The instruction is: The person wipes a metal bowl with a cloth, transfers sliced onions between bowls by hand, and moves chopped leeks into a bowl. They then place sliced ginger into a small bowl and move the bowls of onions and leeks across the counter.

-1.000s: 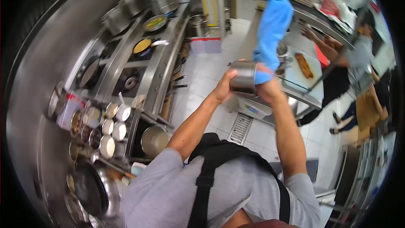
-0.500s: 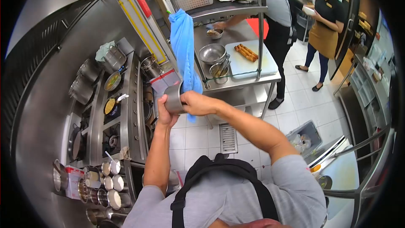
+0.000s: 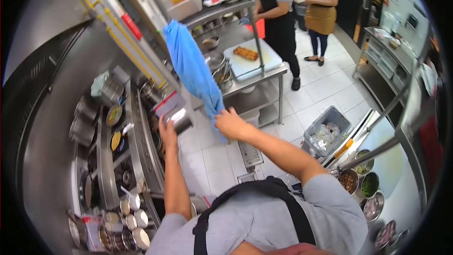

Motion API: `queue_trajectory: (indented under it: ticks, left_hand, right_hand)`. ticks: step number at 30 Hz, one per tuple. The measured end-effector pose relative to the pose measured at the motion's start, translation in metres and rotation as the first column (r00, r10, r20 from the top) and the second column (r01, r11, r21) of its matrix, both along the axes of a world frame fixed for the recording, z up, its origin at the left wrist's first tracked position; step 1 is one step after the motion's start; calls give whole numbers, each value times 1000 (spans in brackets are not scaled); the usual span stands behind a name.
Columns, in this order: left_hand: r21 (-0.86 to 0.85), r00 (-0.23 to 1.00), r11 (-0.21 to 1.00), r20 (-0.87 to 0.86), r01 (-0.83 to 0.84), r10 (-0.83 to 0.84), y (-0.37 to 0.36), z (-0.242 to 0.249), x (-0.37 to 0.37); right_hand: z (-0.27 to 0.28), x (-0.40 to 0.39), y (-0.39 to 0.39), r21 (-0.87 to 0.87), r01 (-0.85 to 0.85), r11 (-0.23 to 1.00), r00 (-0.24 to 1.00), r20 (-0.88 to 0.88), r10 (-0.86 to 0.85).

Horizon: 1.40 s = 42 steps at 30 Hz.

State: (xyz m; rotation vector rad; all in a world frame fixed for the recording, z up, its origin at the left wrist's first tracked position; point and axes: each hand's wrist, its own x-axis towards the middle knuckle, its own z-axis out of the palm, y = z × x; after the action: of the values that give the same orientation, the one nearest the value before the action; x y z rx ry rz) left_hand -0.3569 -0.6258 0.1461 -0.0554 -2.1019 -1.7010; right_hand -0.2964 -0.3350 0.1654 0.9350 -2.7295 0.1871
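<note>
My left hand (image 3: 168, 134) is closed around a metal container (image 3: 180, 120), held out beside the stove's front edge. A long blue cloth (image 3: 191, 66) hangs from the shelf frame and slants down to the right. Its lower end is at my right hand (image 3: 230, 123), whose fingers are closed on it, though the fingertips are partly hidden. A gap separates my right hand from the container.
On the left, the stove (image 3: 134, 137) holds pots and pans. Fried rolls (image 3: 246, 53) lie on a white cutting board (image 3: 236, 68) ahead. A grey bin (image 3: 347, 122) stands on the floor. Bowls of ingredients (image 3: 370, 185) sit at right. Two people stand behind the far table.
My right hand has moved off the container to the right, drawing the cloth's lower end aslant. The container has shifted left. My view has turned right, and one person's outstretched arm has drawn back.
</note>
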Motion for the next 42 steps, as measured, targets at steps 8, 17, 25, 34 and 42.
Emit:
queue_trajectory:
  ticks: [8,17,25,34,42]
  left_hand:
    - [619,644,665,314,419,-698,53,-84,158]
    - [767,159,548,527,334,-835,36,-153,270]
    - [661,1,435,549,612,-836,129,-140,327]
    - [537,-301,61,560,842,-772,332,-109,508]
    - [294,-136,103,688,950,-713,464,-132,650]
  right_hand:
    - [-136,141,-40,-834,490,256,788,549,280]
    - [-169,417,41,-443,695,-566,603,788,123]
    - [-161,530,55,-526,527,-667,617,777,-125]
    - [-142,722,144,-482,864,-147,71,405,-912]
    - [-112,882,257,-561,803,-199,76,428,-901]
